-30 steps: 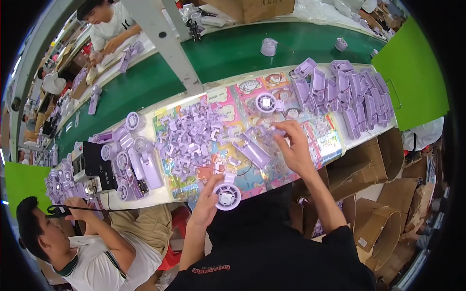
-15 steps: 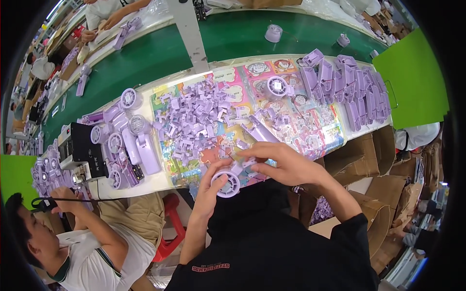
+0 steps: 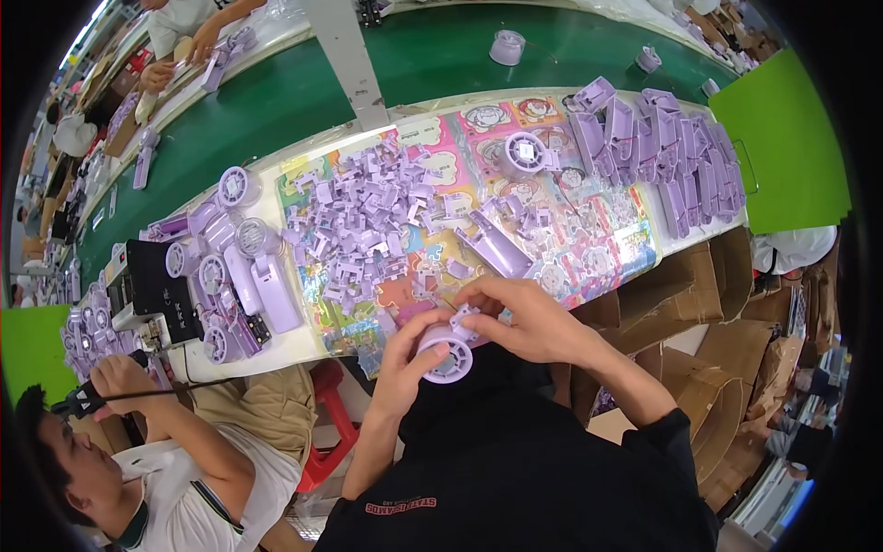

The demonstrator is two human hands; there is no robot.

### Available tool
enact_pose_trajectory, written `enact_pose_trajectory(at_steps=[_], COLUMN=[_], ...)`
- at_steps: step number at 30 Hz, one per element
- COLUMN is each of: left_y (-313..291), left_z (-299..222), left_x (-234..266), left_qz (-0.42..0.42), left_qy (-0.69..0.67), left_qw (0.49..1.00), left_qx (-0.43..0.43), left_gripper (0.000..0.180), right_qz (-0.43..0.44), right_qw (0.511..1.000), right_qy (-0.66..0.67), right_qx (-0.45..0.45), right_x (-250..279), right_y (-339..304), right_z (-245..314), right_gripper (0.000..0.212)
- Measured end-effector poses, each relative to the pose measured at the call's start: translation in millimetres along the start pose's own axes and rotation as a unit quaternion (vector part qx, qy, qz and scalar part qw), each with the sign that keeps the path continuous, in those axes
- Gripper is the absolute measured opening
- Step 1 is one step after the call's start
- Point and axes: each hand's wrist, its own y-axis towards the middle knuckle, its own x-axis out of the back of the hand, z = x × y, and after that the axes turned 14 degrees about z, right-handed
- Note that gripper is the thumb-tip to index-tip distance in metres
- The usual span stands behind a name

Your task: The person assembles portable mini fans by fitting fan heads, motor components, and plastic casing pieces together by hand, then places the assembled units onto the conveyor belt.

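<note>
My left hand point(image 3: 407, 366) is closed on a round lilac fan head point(image 3: 451, 364), its thumb resting on the rim. At the neck of the fan head, my right hand point(image 3: 520, 317) pinches a small lilac plastic clip point(image 3: 465, 322) against it. Thin wires stick up between the fingers of both hands; where they end is hard to make out. Just beyond my hands lies an empty lilac handle shell point(image 3: 498, 247). A heap of small lilac clips point(image 3: 368, 221) covers the table to the left of it.
Lilac handle shells point(image 3: 658, 152) stand stacked at the right. Another fan head point(image 3: 525, 153) sits near the table's far edge, before a green conveyor belt point(image 3: 441, 69). Finished-looking fans point(image 3: 267, 276) and a black box point(image 3: 161, 290) lie left, beside a seated co-worker. Cardboard boxes point(image 3: 681, 294) stand right.
My right hand has brought the small clip down onto the fan head's neck. The fan head has shifted slightly right and nearer to me. The co-worker's hands have moved a little.
</note>
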Motion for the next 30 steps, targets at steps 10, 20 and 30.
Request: enact_pose_trajectory(at_steps=[10, 20, 30], left_y=[19, 27, 61], left_z=[-10, -3, -34], left_x=[-17, -26, -43], left_qz=[-0.057, -0.028, 0.000], left_qy=[0.091, 0.122, 0.230], left_qw=[0.994, 0.980, 0.962], left_qx=[-0.019, -0.154, -0.150], left_gripper=[0.020, 0.016, 0.015], right_qz=[-0.083, -0.127, -0.210], right_qw=[0.995, 0.986, 0.947], right_qy=[0.038, 0.066, 0.187], right_qx=[0.033, 0.089, 0.153], right_x=[-23, -26, -11], right_y=[-22, -37, -38], right_z=[-7, -15, -37], right_gripper=[0.033, 0.033, 0.027])
